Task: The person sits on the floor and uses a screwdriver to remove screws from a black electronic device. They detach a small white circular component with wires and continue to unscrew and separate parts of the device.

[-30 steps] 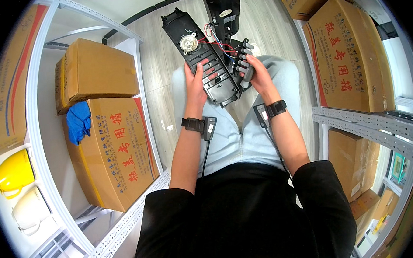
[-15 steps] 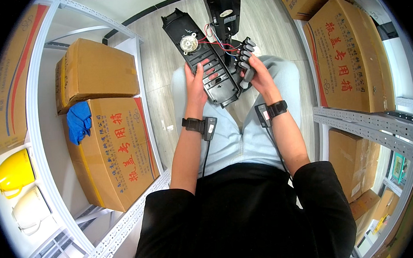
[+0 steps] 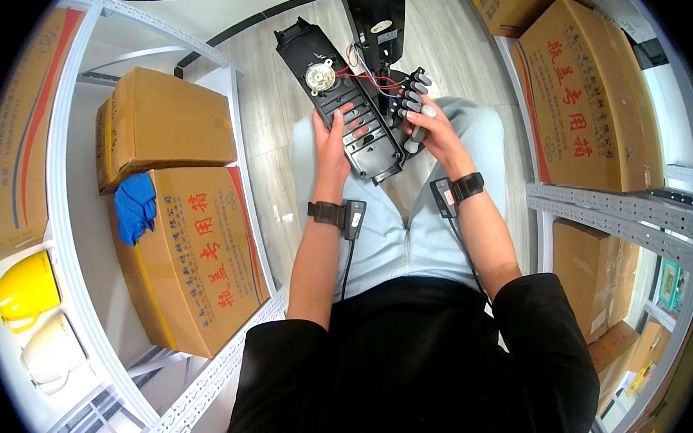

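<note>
My left hand (image 3: 332,145) is closed round the left edge of a long black plastic housing (image 3: 383,158), its fingers showing through the slots from beneath. A white round part (image 3: 320,77) is fixed in the housing's far half. Red, white and blue wires (image 3: 362,68) run from there towards a black upright piece (image 3: 375,23) beyond. My right hand (image 3: 441,136) grips a black strip with a row of grey rounded buttons (image 3: 412,97), close to the housing's right edge. A grey rounded end (image 3: 412,145) shows below the right fingers; what it belongs to is unclear.
Metal shelving with cardboard boxes (image 3: 165,120) stands on my left, a blue cloth (image 3: 135,208) draped on one. Yellow (image 3: 27,290) and white mugs (image 3: 53,353) sit on a shelf there. More boxes (image 3: 571,95) fill the right-hand racks. Wristbands with cables circle both wrists.
My right thumb and fingers have shifted on the buttoned strip, with more light grey showing by the thumb. My left hand keeps its hold on the housing.
</note>
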Demonstrator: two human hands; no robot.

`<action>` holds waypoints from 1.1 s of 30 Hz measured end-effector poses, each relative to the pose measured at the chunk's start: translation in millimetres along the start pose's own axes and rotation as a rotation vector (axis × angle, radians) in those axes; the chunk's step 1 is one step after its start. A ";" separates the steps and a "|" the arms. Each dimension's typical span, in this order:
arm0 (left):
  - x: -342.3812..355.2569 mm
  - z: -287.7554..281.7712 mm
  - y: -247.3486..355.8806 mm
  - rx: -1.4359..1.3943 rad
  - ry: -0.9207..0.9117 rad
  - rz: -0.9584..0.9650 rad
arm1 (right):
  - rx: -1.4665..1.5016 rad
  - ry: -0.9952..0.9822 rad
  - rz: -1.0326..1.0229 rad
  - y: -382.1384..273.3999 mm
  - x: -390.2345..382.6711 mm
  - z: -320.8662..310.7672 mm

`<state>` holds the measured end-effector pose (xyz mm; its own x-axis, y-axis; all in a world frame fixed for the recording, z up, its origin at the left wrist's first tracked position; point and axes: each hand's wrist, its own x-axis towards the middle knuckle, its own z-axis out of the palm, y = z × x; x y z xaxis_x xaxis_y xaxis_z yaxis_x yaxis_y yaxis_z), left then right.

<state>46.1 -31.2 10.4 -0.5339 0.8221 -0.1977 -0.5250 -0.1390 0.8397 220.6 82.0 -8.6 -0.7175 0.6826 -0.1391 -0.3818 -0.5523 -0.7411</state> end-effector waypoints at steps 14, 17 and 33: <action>-0.6 -0.4 1.6 0.003 -0.003 0.000 | -0.044 0.027 0.005 -0.2 -0.2 -0.3; -0.6 -0.1 1.4 -0.005 -0.006 0.001 | -0.014 0.014 0.009 1.3 -0.1 0.3; -1.1 -3.4 0.7 0.008 -0.010 0.011 | 0.054 0.156 0.087 -0.1 3.1 2.3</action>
<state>44.0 -34.1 9.4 -0.5332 0.8258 -0.1837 -0.5141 -0.1438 0.8456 217.1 83.1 -7.4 -0.6516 0.6949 -0.3042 -0.3560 -0.6342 -0.6863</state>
